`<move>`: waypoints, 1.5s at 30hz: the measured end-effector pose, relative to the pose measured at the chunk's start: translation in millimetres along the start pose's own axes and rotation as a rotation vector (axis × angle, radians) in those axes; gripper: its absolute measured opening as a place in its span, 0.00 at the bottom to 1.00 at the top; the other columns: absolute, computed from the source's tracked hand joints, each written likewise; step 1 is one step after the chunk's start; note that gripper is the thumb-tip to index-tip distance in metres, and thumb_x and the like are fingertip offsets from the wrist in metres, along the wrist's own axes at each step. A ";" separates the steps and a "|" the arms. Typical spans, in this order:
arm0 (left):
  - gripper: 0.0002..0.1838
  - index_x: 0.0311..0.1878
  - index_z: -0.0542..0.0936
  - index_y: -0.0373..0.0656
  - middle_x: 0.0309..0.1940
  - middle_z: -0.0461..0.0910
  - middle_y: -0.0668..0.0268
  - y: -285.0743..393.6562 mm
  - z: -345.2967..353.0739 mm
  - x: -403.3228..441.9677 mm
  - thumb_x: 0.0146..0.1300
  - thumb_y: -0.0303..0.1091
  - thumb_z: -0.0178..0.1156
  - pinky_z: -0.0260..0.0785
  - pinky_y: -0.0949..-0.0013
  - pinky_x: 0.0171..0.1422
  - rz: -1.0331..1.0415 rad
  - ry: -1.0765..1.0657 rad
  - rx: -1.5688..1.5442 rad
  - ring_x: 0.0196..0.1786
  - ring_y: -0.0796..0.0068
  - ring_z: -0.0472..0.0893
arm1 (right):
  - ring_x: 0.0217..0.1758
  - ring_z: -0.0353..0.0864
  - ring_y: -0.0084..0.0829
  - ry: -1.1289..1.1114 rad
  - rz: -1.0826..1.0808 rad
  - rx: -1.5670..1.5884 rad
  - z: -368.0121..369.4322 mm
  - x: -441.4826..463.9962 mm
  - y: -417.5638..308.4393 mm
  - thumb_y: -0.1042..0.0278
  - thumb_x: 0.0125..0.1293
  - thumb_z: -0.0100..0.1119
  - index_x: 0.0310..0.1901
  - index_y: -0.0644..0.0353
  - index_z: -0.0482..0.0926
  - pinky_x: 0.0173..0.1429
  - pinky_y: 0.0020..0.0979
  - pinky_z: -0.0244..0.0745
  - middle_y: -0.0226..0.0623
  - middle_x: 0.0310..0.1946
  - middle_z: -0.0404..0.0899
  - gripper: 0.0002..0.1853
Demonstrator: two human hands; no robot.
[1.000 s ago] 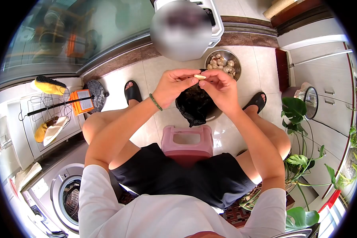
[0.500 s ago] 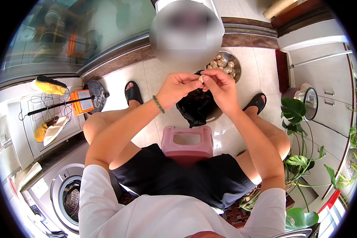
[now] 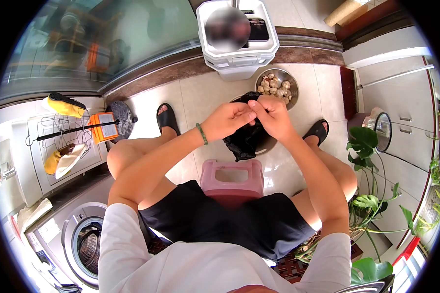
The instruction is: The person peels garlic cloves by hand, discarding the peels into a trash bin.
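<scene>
My left hand (image 3: 229,119), with a green beaded bracelet (image 3: 202,134) at its wrist, has its thumb and fingers pressed together. My right hand (image 3: 274,115) is closed beside it, thumb against curled fingers, and the two hands meet at the fingertips. Half a second ago a pale garlic clove showed at the right fingertips; now the fingers hide it. Directly below hangs a black plastic bag (image 3: 243,141), lining a bin (image 3: 267,145) on the floor. Beyond my right hand stands a metal bowl (image 3: 295,86) with several garlic bulbs (image 3: 274,88).
A pink plastic stool (image 3: 211,183) stands between my knees. At the back is a white container (image 3: 239,61) with a blurred patch over it. A washing machine (image 3: 78,244) and wire rack (image 3: 58,134) are left; potted plants (image 3: 364,141) and cabinets (image 3: 401,102) are right.
My hands appear slightly lower, and the garlic clove has gone from sight behind the fingers. The large blurred shape at the back has shrunk, uncovering the white container.
</scene>
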State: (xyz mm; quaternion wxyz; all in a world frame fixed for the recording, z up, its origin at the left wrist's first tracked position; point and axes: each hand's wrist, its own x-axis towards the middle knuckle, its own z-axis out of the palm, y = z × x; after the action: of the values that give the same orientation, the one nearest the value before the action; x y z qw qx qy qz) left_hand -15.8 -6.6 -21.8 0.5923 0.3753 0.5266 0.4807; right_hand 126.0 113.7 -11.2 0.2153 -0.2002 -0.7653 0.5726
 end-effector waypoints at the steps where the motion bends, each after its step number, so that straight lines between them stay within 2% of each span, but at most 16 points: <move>1: 0.15 0.44 0.78 0.35 0.36 0.79 0.71 0.3 -2.2 0.2 0.74 0.39 0.51 0.68 0.75 0.42 -0.045 -0.086 0.101 0.37 0.85 0.73 | 0.20 0.69 0.26 0.001 0.000 0.000 0.9 -1.8 1.5 0.66 0.68 0.59 0.25 0.67 0.78 0.27 0.31 0.65 0.35 0.17 0.72 0.15; 3: 0.16 0.42 0.77 0.35 0.33 0.78 0.70 5.2 0.0 -0.7 0.74 0.41 0.49 0.67 0.73 0.41 -0.007 -0.085 0.145 0.35 0.82 0.72 | 0.20 0.67 0.25 -0.030 0.123 0.098 3.9 -5.1 7.4 0.66 0.68 0.58 0.23 0.67 0.75 0.27 0.30 0.64 0.34 0.17 0.71 0.17; 5: 0.18 0.40 0.75 0.36 0.31 0.77 0.68 10.4 1.8 -2.3 0.75 0.43 0.47 0.66 0.71 0.40 0.032 -0.085 0.189 0.33 0.79 0.72 | 0.21 0.66 0.24 -0.040 0.093 0.019 1.0 -3.9 10.8 0.66 0.69 0.57 0.22 0.66 0.74 0.27 0.30 0.64 0.34 0.17 0.71 0.18; 7: 0.18 0.40 0.74 0.35 0.28 0.74 0.64 12.8 2.4 -3.6 0.75 0.42 0.46 0.66 0.68 0.40 0.119 -0.067 0.413 0.32 0.73 0.72 | 0.21 0.66 0.23 -0.047 0.062 -0.062 -0.8 -3.2 11.0 0.65 0.69 0.57 0.22 0.66 0.72 0.27 0.29 0.64 0.33 0.17 0.70 0.19; 11: 0.18 0.42 0.73 0.35 0.28 0.73 0.62 9.0 9.2 -4.1 0.76 0.42 0.45 0.66 0.67 0.39 0.236 -0.004 0.389 0.31 0.69 0.70 | 0.22 0.65 0.19 -0.062 0.120 0.150 6.2 -4.2 6.7 0.65 0.72 0.54 0.23 0.66 0.71 0.28 0.26 0.65 0.32 0.18 0.71 0.19; 17: 0.17 0.40 0.72 0.36 0.26 0.70 0.68 11.8 13.5 -2.3 0.76 0.42 0.44 0.64 0.70 0.36 0.246 0.057 0.321 0.29 0.76 0.68 | 0.23 0.69 0.18 -0.064 0.217 0.371 7.5 -4.9 -4.1 0.62 0.75 0.49 0.26 0.66 0.74 0.28 0.25 0.67 0.28 0.20 0.74 0.20; 19: 0.17 0.38 0.71 0.38 0.25 0.66 0.73 12.4 11.8 -1.1 0.76 0.42 0.43 0.60 0.75 0.31 0.160 0.025 0.236 0.27 0.83 0.65 | 0.22 0.69 0.17 -0.054 0.241 0.414 7.2 -4.9 -2.3 0.61 0.76 0.48 0.27 0.66 0.75 0.27 0.24 0.67 0.28 0.20 0.75 0.20; 21: 0.18 0.37 0.71 0.38 0.24 0.65 0.74 14.4 11.2 -1.4 0.77 0.43 0.43 0.58 0.76 0.29 0.099 -0.003 0.150 0.25 0.84 0.63 | 0.21 0.69 0.15 -0.080 0.392 0.550 6.2 -5.7 4.0 0.58 0.76 0.46 0.27 0.63 0.76 0.25 0.21 0.65 0.28 0.21 0.76 0.21; 22: 0.18 0.37 0.71 0.39 0.24 0.64 0.75 15.5 10.9 -1.7 0.77 0.44 0.42 0.55 0.78 0.27 0.035 -0.031 0.064 0.24 0.86 0.61 | 0.21 0.69 0.15 -0.080 0.392 0.549 5.0 -5.5 2.8 0.58 0.76 0.46 0.27 0.63 0.76 0.25 0.21 0.65 0.28 0.21 0.76 0.21; 24: 0.19 0.37 0.71 0.39 0.23 0.63 0.75 17.9 8.1 -1.5 0.77 0.45 0.42 0.55 0.78 0.26 0.003 -0.053 0.049 0.23 0.86 0.61 | 0.19 0.66 0.14 -0.071 0.386 0.567 3.0 -5.6 -1.8 0.57 0.77 0.45 0.27 0.61 0.76 0.22 0.19 0.60 0.27 0.20 0.75 0.22; 30: 0.20 0.39 0.71 0.39 0.23 0.63 0.75 18.8 7.7 -2.3 0.77 0.47 0.42 0.53 0.78 0.26 -0.044 -0.085 0.016 0.23 0.86 0.60 | 0.18 0.62 0.12 -0.047 0.504 0.722 6.4 -10.7 1.3 0.56 0.76 0.45 0.28 0.59 0.75 0.21 0.18 0.54 0.26 0.20 0.73 0.21; 36: 0.21 0.40 0.71 0.39 0.23 0.62 0.75 19.2 7.8 -7.4 0.77 0.48 0.42 0.52 0.78 0.26 -0.075 -0.112 -0.030 0.23 0.86 0.59 | 0.16 0.59 0.14 0.005 0.499 0.744 11.5 -13.0 -7.1 0.54 0.76 0.46 0.27 0.56 0.71 0.19 0.19 0.50 0.26 0.19 0.71 0.20; 45: 0.21 0.41 0.71 0.39 0.23 0.60 0.76 14.4 5.0 -5.6 0.76 0.50 0.42 0.50 0.78 0.26 -0.083 -0.132 -0.130 0.24 0.86 0.58 | 0.16 0.58 0.15 0.006 0.523 0.743 11.8 -10.7 -7.7 0.52 0.77 0.44 0.27 0.55 0.71 0.20 0.19 0.52 0.26 0.18 0.69 0.21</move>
State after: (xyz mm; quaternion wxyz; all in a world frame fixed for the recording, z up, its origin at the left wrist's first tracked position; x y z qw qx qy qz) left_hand -13.2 -8.0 -5.8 0.6680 0.3449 0.4694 0.4631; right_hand 127.8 96.4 -7.9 0.1231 -0.2976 -0.4312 0.8428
